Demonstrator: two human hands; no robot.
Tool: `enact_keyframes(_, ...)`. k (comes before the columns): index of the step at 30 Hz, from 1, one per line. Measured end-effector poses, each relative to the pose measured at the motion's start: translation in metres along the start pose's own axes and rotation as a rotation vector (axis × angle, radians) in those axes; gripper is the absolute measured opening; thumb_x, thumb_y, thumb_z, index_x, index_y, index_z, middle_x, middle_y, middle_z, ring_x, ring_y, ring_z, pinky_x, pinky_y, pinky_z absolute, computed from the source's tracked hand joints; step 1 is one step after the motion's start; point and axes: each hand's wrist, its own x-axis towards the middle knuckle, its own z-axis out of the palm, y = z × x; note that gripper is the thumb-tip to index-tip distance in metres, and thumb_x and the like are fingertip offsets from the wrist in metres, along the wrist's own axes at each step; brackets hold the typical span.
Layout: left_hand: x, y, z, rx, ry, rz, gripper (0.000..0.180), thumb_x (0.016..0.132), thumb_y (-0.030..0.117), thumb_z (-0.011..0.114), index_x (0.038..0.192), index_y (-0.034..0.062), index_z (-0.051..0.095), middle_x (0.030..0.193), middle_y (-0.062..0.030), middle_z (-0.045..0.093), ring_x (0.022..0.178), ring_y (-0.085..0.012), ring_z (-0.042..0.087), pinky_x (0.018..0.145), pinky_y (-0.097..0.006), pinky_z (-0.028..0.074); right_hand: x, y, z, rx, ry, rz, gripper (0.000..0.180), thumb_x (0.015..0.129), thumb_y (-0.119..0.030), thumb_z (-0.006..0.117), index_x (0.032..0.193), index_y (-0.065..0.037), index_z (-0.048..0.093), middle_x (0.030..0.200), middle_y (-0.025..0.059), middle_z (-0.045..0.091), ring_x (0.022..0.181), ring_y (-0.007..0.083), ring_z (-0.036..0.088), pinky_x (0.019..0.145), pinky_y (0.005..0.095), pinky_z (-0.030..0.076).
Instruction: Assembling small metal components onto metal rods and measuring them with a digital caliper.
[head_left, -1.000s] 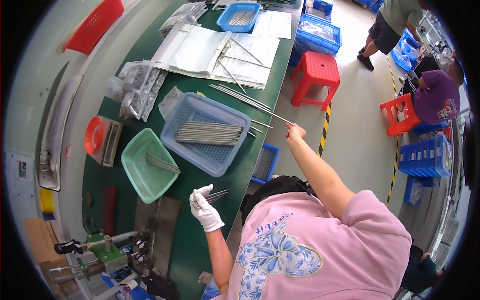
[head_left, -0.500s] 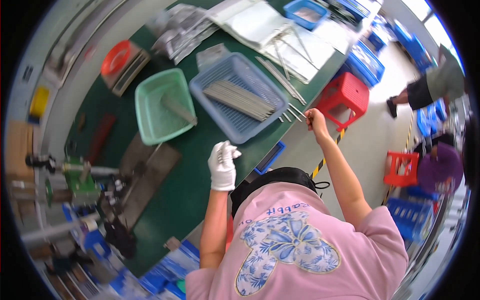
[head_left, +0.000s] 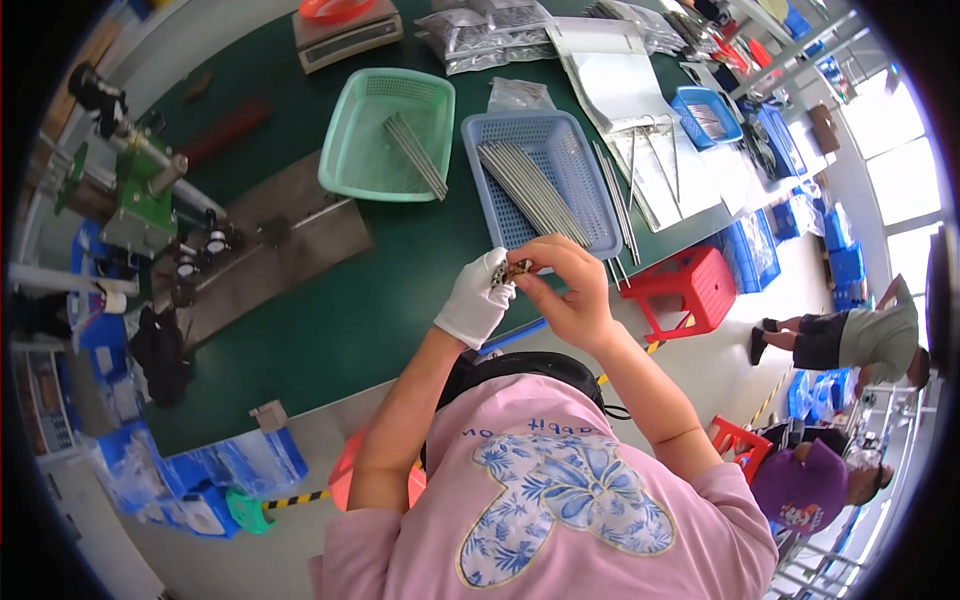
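Your gloved left hand (head_left: 472,306) clasps metal rods (head_left: 500,273), ends showing, at surface's (head_left: 330,300) near edge; your bare right hand (head_left: 572,298) pinches rod ends, fingers (head_left: 556,256) narrow. Blue basket (head_left: 566,150) just beyond, green basket (head_left: 365,130) to its left.

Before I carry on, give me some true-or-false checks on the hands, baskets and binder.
1. The left hand wears a white glove. True.
2. The right hand wears one too. False: the right hand is bare.
3. Rods lie in the green basket. True.
4. The green basket holds more rods than the blue-grey basket. False: the blue-grey basket holds the larger bundle.
5. The two hands are close together. True.
6. The binder is closed. False: the binder lies open.
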Motion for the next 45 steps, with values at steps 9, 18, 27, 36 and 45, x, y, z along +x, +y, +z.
enact_keyframes(9, 0.004, 0.002, 0.002, -0.004, 0.045, 0.017, 0.013, 0.077, -0.001, 0.048, 0.088, 0.0011, 0.053, 0.069, -0.0109, 0.054, 0.059, -0.0226, 0.052, 0.056, -0.030, 0.042, 0.006, 0.003, 0.003, -0.078, -0.045, 0.015, 0.019, 0.074, 0.002, 0.061, 0.093, 0.001, 0.059, 0.086, 0.0102, 0.059, 0.072, 0.0172, 0.057, 0.065, 0.0256, 0.047)
enact_keyframes(18, 0.004, -0.019, -0.003, -0.148, -0.040, -0.034, 0.014, 0.075, 0.002, 0.050, 0.089, 0.0009, 0.053, 0.075, -0.0114, 0.056, 0.069, -0.0212, 0.054, 0.063, -0.031, 0.043, 0.001, 0.011, 0.009, -0.281, -0.009, -0.129, 0.018, 0.067, 0.001, 0.056, 0.085, -0.003, 0.058, 0.084, 0.0105, 0.059, 0.072, 0.0277, 0.058, 0.063, 0.0338, 0.047)
enact_keyframes(27, 0.138, -0.037, 0.193, -0.380, -0.852, 0.227, 0.021, 0.080, 0.012, 0.053, 0.099, 0.0042, 0.054, 0.100, -0.0080, 0.057, 0.094, -0.0157, 0.054, 0.080, -0.029, 0.044, 0.000, 0.022, 0.036, -0.283, 0.000, -0.302, 0.017, 0.071, -0.019, 0.056, 0.079, -0.005, 0.049, 0.077, 0.0088, 0.049, 0.067, 0.0268, 0.052, 0.054, 0.0367, 0.041)
enact_keyframes(36, 0.129, 0.009, 0.321, -0.499, -1.235, 0.329, 0.023, 0.079, 0.015, 0.054, 0.099, 0.0038, 0.054, 0.099, -0.0079, 0.058, 0.091, -0.0176, 0.055, 0.076, -0.030, 0.044, -0.008, 0.020, 0.018, -0.377, 0.131, -0.257, 0.009, 0.080, -0.020, 0.055, 0.080, -0.011, 0.054, 0.076, 0.0056, 0.054, 0.066, 0.0275, 0.055, 0.053, 0.0373, 0.044)
enact_keyframes(45, 0.126, 0.018, 0.276, -0.473, -1.052, 0.316, 0.025, 0.079, 0.018, 0.056, 0.099, 0.0033, 0.053, 0.098, -0.0078, 0.058, 0.088, -0.0195, 0.056, 0.073, -0.030, 0.044, 0.009, 0.002, 0.055, -0.554, -0.143, -0.159, 0.018, 0.074, -0.025, 0.058, 0.071, -0.010, 0.050, 0.075, 0.0086, 0.056, 0.065, 0.0283, 0.058, 0.052, 0.0377, 0.045)
